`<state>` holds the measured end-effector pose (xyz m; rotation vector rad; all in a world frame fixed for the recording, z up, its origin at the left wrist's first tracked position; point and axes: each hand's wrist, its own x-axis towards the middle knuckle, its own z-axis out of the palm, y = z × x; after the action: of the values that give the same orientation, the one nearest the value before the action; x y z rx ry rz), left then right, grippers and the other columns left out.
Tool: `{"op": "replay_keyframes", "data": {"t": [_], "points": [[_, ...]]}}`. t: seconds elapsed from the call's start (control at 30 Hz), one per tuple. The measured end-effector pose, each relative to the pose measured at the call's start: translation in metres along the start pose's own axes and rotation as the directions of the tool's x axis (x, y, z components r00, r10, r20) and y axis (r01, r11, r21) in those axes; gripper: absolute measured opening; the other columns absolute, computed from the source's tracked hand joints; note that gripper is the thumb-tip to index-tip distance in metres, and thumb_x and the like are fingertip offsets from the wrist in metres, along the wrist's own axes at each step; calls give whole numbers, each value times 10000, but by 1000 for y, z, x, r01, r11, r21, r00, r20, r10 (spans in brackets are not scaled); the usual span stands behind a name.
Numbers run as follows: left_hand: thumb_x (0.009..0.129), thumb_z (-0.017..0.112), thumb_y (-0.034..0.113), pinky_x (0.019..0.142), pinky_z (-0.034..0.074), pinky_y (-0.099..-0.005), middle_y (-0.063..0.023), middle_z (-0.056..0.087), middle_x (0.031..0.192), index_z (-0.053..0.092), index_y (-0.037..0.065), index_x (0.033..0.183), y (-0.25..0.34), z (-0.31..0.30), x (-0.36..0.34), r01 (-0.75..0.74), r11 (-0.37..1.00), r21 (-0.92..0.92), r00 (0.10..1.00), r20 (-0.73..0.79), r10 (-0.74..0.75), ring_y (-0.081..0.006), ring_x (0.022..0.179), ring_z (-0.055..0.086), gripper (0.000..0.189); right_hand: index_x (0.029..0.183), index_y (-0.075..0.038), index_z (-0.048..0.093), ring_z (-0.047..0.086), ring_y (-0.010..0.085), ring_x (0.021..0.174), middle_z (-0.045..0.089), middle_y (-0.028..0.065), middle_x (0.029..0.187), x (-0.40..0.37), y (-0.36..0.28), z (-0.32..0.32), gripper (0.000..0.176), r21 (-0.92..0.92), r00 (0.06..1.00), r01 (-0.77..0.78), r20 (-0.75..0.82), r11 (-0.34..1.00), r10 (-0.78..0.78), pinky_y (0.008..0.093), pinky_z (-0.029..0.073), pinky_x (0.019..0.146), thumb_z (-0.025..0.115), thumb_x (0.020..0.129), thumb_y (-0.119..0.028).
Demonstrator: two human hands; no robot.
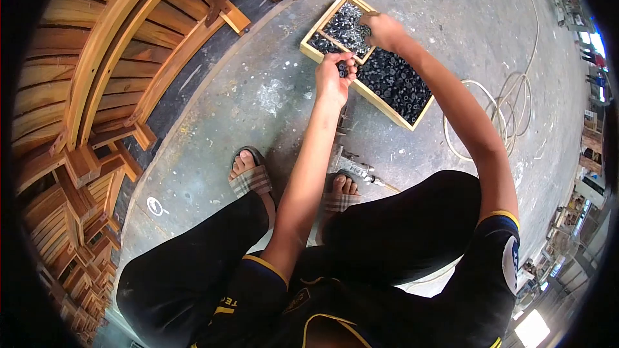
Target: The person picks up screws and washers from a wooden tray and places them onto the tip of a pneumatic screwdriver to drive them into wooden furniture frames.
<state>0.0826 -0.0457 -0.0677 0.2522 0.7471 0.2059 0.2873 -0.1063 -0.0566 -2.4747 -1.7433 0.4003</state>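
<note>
My left hand (331, 79) is closed around several small black round caps (342, 69), close to the near wall of a wooden box (383, 106). Its fingers are curled upward, just off the box's edge. My right hand (385, 31) reaches over the far compartment, its fingers bent down and together among silvery screws (348, 20). Whatever those fingertips pinch is hidden. Black ring-like plastic pieces (396, 87) fill the larger compartment, under my right forearm. A thin wooden divider (332, 40) crosses the screw end, with dark pieces on its near side.
A metal air tool (351, 164) lies on the concrete floor by my right foot. A pale hose (493, 113) is coiled right of the box. Slatted wooden furniture (103, 58) lines the left side, and a wooden foot piece (233, 18) juts toward the box.
</note>
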Motion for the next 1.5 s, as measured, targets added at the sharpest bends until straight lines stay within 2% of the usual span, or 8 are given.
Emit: {"op": "replay_keyframes", "data": {"t": [0.6, 0.7, 0.83, 1.07, 1.13, 1.33, 1.4, 1.5], "points": [[856, 511, 128, 493, 401, -278, -75, 574, 692, 610, -12, 867, -3, 14, 0, -36, 998, -52, 997, -76, 32, -182, 595, 534, 172, 820, -63, 690, 669, 336, 771, 689, 153, 802, 2, 3, -9, 282, 358, 981, -195, 90, 913, 175, 397, 541, 730, 748, 616, -249], [817, 563, 72, 495, 431, -285, -86, 577, 716, 610, -33, 890, 2, 1, 7, -13, 994, -111, 999, -37, 9, -185, 612, 536, 136, 824, -17, 673, 647, 343, 722, 665, 171, 770, 8, 10, 9, 342, 115, 993, 117, -10, 986, -116, 425, 516, 677, 751, 605, -268], [792, 611, 77, 497, 336, -252, -32, 485, 721, 564, -9, 839, 5, -20, 10, 47, 983, -177, 975, 223, -7, -127, 606, 403, 109, 795, -5, 695, 655, 378, 731, 664, 232, 776, 0, -14, 1, 378, 76, 1000, -17, 20, 997, 15, 456, 524, 676, 770, 572, -300], [861, 534, 199, 537, 414, -265, -39, 569, 745, 597, 61, 868, 3, -8, 21, 118, 993, 26, 992, 40, -119, -160, 654, 519, 152, 664, -29, 673, 671, 260, 582, 664, 128, 626, 2, -18, -8, 223, 91, 990, -7, 139, 996, -5, 387, 543, 583, 715, 648, -247], [859, 535, 195, 528, 408, -263, -36, 565, 737, 596, 57, 870, 1, 1, 19, 118, 992, 40, 992, 44, -119, -161, 648, 523, 151, 687, -24, 668, 660, 218, 525, 660, 104, 603, -2, -12, -7, 111, 534, 958, -280, 214, 798, 193, 357, 543, 534, 651, 674, -134], [841, 605, 100, 559, 412, -262, -33, 524, 723, 567, 37, 869, -7, 13, 32, 85, 996, 2, 993, 80, -85, -145, 629, 496, 79, 759, -37, 724, 666, 172, 521, 685, 110, 649, 21, 32, 50, 124, 420, 981, -18, -169, 908, 98, 311, 561, 510, 657, 677, -101], [828, 616, 49, 552, 444, -269, -57, 531, 733, 585, 4, 912, -5, 11, 43, 37, 999, -26, 993, 109, -34, -161, 635, 511, 100, 837, -27, 733, 676, 160, 543, 685, 86, 655, 0, 4, 0, 170, 759, 938, -316, 160, 569, 307, 307, 568, 515, 624, 708, -48], [868, 539, 130, 519, 438, -266, -75, 554, 727, 607, -11, 939, -5, 9, 50, 80, 997, -10, 996, 30, -80, -177, 636, 544, 171, 844, -51, 738, 678, 150, 543, 691, 87, 665, -7, -2, -4, 151, 788, 939, -284, 115, 546, 323, 305, 580, 507, 615, 758, -40]]}}
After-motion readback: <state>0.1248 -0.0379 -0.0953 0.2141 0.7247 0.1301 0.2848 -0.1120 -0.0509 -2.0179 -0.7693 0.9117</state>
